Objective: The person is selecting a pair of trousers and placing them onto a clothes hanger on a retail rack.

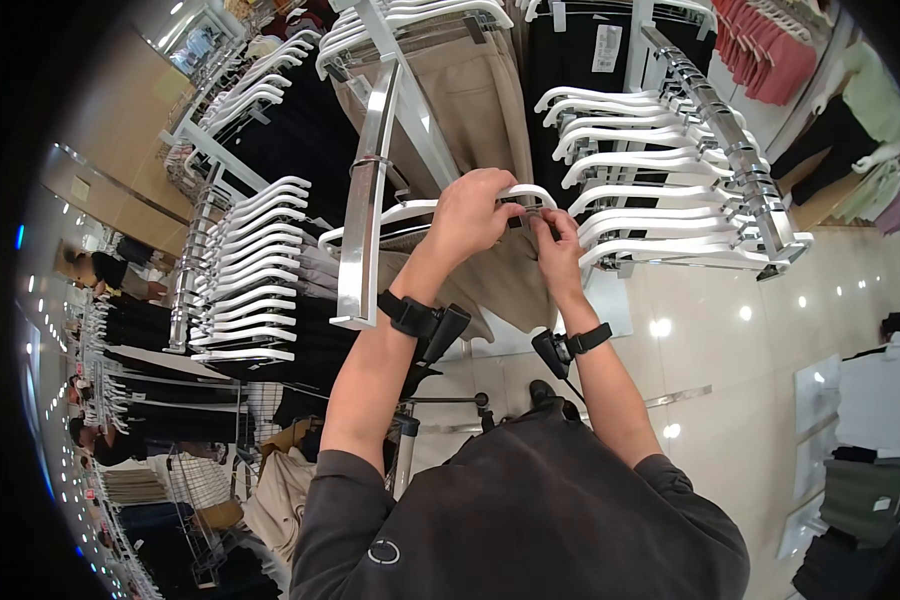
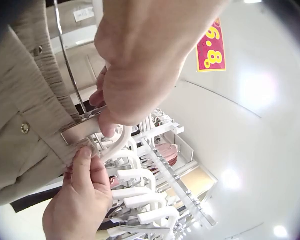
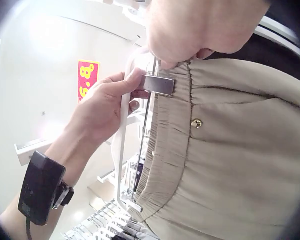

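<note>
Khaki trousers (image 1: 505, 280) with an elastic waistband and gold-coloured snaps hang from a white clip hanger (image 1: 406, 211) in front of me. My left hand (image 1: 470, 212) is at the hanger's right end, thumb and fingers pinching the metal clip (image 3: 159, 85), which sits over the waistband. Just beside it, my right hand (image 1: 558, 248) pinches the waistband's corner below the clip, as the left wrist view shows. In the right wrist view the back of my right hand (image 3: 197, 30) hides its own fingertips. The waistband (image 3: 172, 125) is gathered along the hanger's metal bar.
A chrome rail arm (image 1: 367, 200) juts toward me left of the hands. White hangers (image 1: 640, 190) crowd a rail on the right, and more hangers (image 1: 255, 270) fill one on the left. Behind hang other khaki trousers (image 1: 465, 100). A cart (image 1: 195, 500) stands at lower left.
</note>
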A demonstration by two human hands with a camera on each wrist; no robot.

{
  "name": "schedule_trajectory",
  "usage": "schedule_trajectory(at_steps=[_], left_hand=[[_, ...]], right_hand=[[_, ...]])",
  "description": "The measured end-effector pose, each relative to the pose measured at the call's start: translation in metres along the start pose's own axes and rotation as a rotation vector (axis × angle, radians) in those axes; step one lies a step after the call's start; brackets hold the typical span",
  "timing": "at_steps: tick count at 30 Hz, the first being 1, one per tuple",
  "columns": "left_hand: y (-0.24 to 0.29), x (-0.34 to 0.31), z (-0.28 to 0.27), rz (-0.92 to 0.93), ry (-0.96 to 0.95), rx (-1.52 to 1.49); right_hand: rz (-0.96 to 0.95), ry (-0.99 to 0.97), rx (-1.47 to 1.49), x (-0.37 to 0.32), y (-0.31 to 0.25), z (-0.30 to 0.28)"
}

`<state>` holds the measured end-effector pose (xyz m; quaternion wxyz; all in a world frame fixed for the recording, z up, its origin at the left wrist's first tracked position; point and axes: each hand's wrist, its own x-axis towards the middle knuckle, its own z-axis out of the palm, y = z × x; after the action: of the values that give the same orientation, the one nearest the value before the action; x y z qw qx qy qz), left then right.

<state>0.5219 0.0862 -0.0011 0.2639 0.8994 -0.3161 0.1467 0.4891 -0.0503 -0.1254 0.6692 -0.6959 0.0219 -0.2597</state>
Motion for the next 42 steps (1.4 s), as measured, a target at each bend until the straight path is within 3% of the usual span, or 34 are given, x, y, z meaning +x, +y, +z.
schedule_trajectory(at_steps=[10,14,18,21,27,37,42], left_hand=[[0.002,0.001,-0.001,-0.008,-0.012,0.000],[-0.005,-0.002,0.004,-0.009,0.013,0.105],[-0.008,-0.008,0.006,-0.051,0.029,0.143],[-0.009,-0.012,0.006,-0.062,0.004,0.140],[-0.007,-0.014,-0.004,-0.083,-0.097,0.153],[-0.001,-0.011,-0.004,-0.042,-0.081,0.117],[-0.001,-0.004,-0.004,-0.028,-0.127,0.097]], right_hand=[[0.055,0.086,0.078,0.001,0.009,0.007],[0.101,-0.019,0.173,0.005,0.012,0.010],[0.024,-0.014,0.410,0.001,0.012,0.023],[0.169,-0.109,0.348,0.002,0.016,0.018],[0.256,-0.096,0.389,0.000,0.011,0.014],[0.198,0.006,0.366,-0.010,-0.001,0.008],[0.096,0.081,0.182,-0.016,0.007,0.008]])
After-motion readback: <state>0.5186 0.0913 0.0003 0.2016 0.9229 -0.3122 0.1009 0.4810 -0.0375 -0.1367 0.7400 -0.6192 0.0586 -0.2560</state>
